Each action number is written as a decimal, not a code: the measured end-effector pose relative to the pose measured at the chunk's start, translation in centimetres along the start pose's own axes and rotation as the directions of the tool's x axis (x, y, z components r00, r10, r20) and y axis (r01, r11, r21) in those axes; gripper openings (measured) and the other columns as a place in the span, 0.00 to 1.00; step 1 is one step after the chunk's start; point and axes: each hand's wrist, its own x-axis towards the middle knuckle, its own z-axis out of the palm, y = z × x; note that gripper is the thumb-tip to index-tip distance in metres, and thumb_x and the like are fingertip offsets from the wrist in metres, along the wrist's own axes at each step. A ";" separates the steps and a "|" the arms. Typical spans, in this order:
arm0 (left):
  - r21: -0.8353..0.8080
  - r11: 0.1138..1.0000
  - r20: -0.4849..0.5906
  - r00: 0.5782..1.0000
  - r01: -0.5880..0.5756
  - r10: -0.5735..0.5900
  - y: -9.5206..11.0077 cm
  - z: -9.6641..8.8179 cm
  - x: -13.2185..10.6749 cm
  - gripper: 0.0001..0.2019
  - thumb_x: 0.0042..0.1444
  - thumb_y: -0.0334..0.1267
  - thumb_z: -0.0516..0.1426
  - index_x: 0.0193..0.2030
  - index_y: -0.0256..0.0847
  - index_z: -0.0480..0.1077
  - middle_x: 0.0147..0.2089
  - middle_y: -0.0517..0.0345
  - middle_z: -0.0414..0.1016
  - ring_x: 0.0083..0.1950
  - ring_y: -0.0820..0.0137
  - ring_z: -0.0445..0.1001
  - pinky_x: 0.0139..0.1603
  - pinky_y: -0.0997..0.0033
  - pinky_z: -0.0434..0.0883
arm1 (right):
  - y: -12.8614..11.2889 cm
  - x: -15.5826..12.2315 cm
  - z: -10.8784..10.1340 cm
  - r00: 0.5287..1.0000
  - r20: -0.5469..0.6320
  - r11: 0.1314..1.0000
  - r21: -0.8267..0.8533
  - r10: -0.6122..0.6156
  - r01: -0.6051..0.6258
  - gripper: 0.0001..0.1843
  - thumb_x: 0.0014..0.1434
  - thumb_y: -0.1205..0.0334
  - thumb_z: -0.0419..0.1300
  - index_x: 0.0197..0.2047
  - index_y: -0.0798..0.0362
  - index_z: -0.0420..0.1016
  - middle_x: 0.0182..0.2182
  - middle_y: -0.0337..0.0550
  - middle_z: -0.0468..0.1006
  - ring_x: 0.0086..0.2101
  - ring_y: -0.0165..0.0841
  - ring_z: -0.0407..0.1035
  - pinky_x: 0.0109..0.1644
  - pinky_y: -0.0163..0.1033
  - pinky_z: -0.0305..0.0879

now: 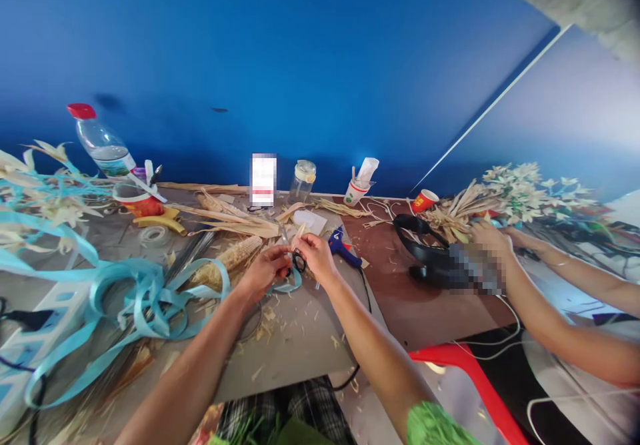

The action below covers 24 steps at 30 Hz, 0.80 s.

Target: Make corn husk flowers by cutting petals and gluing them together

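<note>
My left hand [269,271] is closed around what look like small scissors [300,262] with black handle loops. A thin blade seems to point up and away above its fingers. Close beside it, my right hand [316,257] pinches a pale piece of corn husk [300,233]. The fingers of both hands nearly meet, and they partly hide the scissors. Left of the hands lies a corn cob [235,258], with dried husks [235,215] behind it. A blue glue gun [343,248] rests just right of my right hand.
Loose light-blue ribbon [135,298] spreads over the left, near a white power strip [30,351]. At the back stand a plastic bottle [103,141], a clear jar [303,181] and paper cups [356,191]. Rightward are black headphones [425,248] and another person's hands [493,241].
</note>
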 end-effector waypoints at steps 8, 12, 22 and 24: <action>0.055 0.996 0.011 0.998 -0.066 0.065 0.0 -0.7 0.3 0.17 0.48 0.48 0.62 0.37 0.35 0.74 0.26 0.60 0.70 0.20 0.82 0.57 0.21 0.79 0.51 | -0.3 0.1 0.4 1.000 0.005 1.000 0.025 0.012 -0.012 0.15 0.47 0.51 0.62 0.23 0.55 0.69 0.15 0.30 0.58 0.20 0.24 0.50 0.26 0.32 0.47; 0.043 0.998 -0.006 0.999 -0.035 0.035 -0.2 -0.5 0.5 0.15 0.43 0.44 0.65 0.32 0.34 0.73 0.22 0.62 0.67 0.20 0.82 0.59 0.21 0.80 0.53 | -0.4 -0.1 0.8 0.996 0.054 0.994 0.074 0.074 -0.078 0.14 0.46 0.51 0.62 0.23 0.55 0.70 0.17 0.32 0.64 0.20 0.24 0.52 0.25 0.32 0.47; -0.062 0.997 -0.083 0.995 0.044 -0.049 0.2 0.2 0.3 0.16 0.35 0.40 0.68 0.31 0.33 0.74 0.21 0.61 0.68 0.20 0.80 0.62 0.19 0.81 0.54 | -0.1 -0.1 1.0 0.982 0.038 0.949 0.252 0.183 -0.186 0.15 0.42 0.51 0.65 0.22 0.55 0.70 0.18 0.34 0.70 0.19 0.23 0.52 0.24 0.32 0.44; -0.060 0.997 -0.096 0.993 0.056 -0.061 0.1 0.2 0.3 0.16 0.34 0.40 0.68 0.31 0.33 0.74 0.21 0.60 0.68 0.20 0.80 0.62 0.19 0.81 0.54 | 0.0 0.0 0.9 0.982 0.040 0.950 0.250 0.185 -0.189 0.15 0.43 0.51 0.64 0.22 0.55 0.70 0.18 0.34 0.69 0.18 0.23 0.51 0.23 0.32 0.43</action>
